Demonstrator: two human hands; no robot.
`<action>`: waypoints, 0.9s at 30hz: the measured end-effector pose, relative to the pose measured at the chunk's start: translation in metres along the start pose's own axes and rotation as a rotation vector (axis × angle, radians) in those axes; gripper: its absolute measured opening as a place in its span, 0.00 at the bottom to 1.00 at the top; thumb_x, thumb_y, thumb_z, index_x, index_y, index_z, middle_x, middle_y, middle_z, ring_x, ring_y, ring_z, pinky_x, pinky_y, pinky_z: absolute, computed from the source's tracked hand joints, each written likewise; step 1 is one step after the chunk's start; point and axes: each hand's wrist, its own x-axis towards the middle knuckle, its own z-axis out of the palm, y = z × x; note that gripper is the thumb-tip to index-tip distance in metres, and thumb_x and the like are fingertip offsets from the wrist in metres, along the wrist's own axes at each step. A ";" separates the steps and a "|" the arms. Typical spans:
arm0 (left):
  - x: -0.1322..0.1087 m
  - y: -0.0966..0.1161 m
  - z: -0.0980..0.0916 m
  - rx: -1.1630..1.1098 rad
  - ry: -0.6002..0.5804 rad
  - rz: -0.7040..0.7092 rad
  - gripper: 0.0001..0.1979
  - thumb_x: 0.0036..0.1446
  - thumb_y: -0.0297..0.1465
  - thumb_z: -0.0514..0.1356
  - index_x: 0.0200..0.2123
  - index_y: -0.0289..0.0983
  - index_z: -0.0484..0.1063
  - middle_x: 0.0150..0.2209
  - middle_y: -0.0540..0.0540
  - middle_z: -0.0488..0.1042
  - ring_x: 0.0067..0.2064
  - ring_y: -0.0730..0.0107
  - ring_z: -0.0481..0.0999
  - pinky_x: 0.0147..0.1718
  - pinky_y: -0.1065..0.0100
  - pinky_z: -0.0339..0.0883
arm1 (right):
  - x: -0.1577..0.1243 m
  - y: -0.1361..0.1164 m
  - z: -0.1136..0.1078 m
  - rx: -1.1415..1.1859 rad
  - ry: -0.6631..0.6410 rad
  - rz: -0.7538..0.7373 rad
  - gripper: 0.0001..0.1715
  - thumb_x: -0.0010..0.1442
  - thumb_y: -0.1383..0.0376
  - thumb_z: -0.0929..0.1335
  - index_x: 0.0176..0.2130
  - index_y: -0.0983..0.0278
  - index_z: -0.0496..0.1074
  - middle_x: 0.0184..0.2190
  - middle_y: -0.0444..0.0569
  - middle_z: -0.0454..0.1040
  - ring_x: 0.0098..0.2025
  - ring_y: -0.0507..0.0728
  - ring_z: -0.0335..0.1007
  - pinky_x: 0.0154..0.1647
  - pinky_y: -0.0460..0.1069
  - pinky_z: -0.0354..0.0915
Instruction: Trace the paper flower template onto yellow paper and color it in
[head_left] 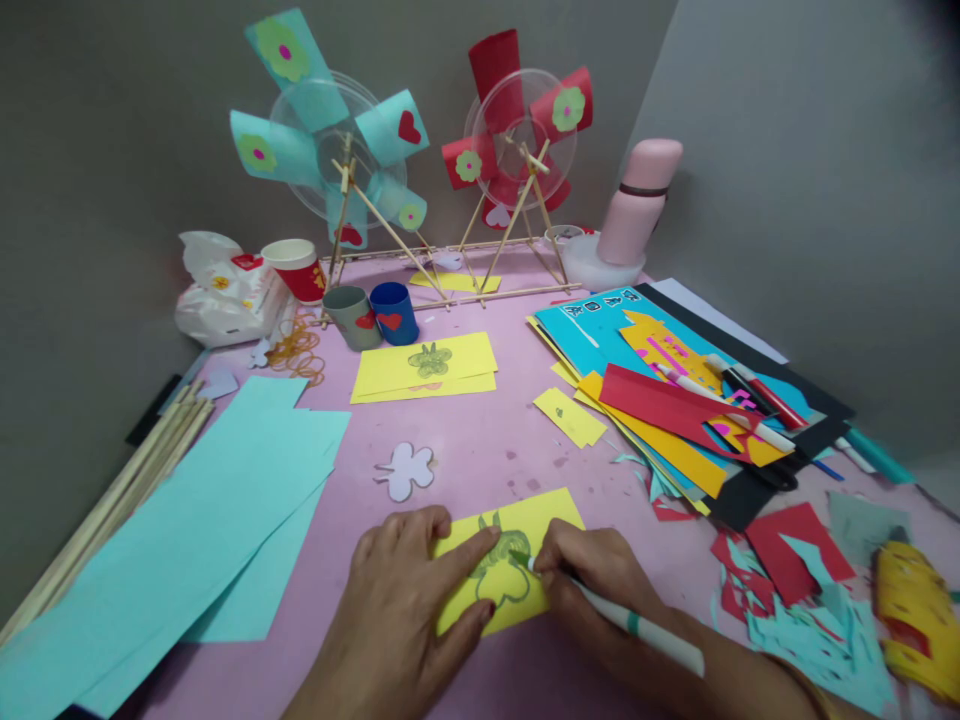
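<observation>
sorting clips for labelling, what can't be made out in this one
Head view only:
Part of the green outline on the yellow paper: covered by the left hand and the right hand gripping the marker.
Print on the white bag: too small.
Yellow object at far right: blurred, cut by the frame edge.

- craft/hobby desk, prob home, in a bare grey wall corner
- pink table (480,460) w/ paper sheets (225,520), scraps (795,590)
- 2 paper windmills (337,150), sticks (120,500), markers (720,395)

Two paper windmills (330,140) (521,130), three cups (298,268) (352,316) (394,312), two hands (397,610) (592,575).
</observation>
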 end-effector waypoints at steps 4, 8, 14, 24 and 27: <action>0.001 0.000 0.000 0.005 0.002 -0.004 0.21 0.58 0.42 0.56 0.56 0.54 0.64 0.43 0.44 0.65 0.42 0.57 0.64 0.38 0.57 0.60 | 0.004 -0.001 0.000 0.021 0.083 -0.043 0.07 0.55 0.71 0.57 0.29 0.59 0.58 0.17 0.36 0.59 0.17 0.49 0.57 0.21 0.44 0.54; 0.001 0.000 0.000 0.007 0.008 0.002 0.21 0.58 0.41 0.57 0.56 0.54 0.64 0.43 0.45 0.66 0.42 0.57 0.65 0.38 0.58 0.60 | 0.007 0.002 0.002 0.059 0.108 -0.072 0.08 0.53 0.72 0.57 0.28 0.60 0.58 0.15 0.34 0.52 0.15 0.48 0.51 0.18 0.43 0.49; -0.001 0.000 0.000 -0.004 0.003 -0.002 0.21 0.58 0.41 0.57 0.56 0.54 0.64 0.43 0.44 0.65 0.42 0.56 0.64 0.38 0.56 0.60 | 0.007 0.000 0.002 0.072 0.075 -0.065 0.07 0.53 0.73 0.58 0.28 0.60 0.57 0.17 0.35 0.54 0.16 0.47 0.50 0.18 0.43 0.48; 0.000 0.000 0.000 -0.010 0.007 -0.008 0.21 0.57 0.40 0.58 0.55 0.55 0.65 0.43 0.45 0.66 0.42 0.57 0.65 0.38 0.58 0.59 | 0.007 -0.003 -0.003 0.103 0.161 -0.006 0.07 0.50 0.71 0.57 0.25 0.60 0.57 0.14 0.35 0.52 0.14 0.48 0.49 0.15 0.43 0.47; 0.000 0.000 0.000 -0.012 0.007 -0.013 0.21 0.57 0.40 0.58 0.55 0.55 0.65 0.43 0.45 0.66 0.42 0.57 0.65 0.38 0.58 0.59 | 0.007 -0.005 -0.004 0.062 0.170 -0.039 0.07 0.49 0.72 0.57 0.24 0.60 0.57 0.14 0.35 0.53 0.14 0.47 0.50 0.15 0.43 0.48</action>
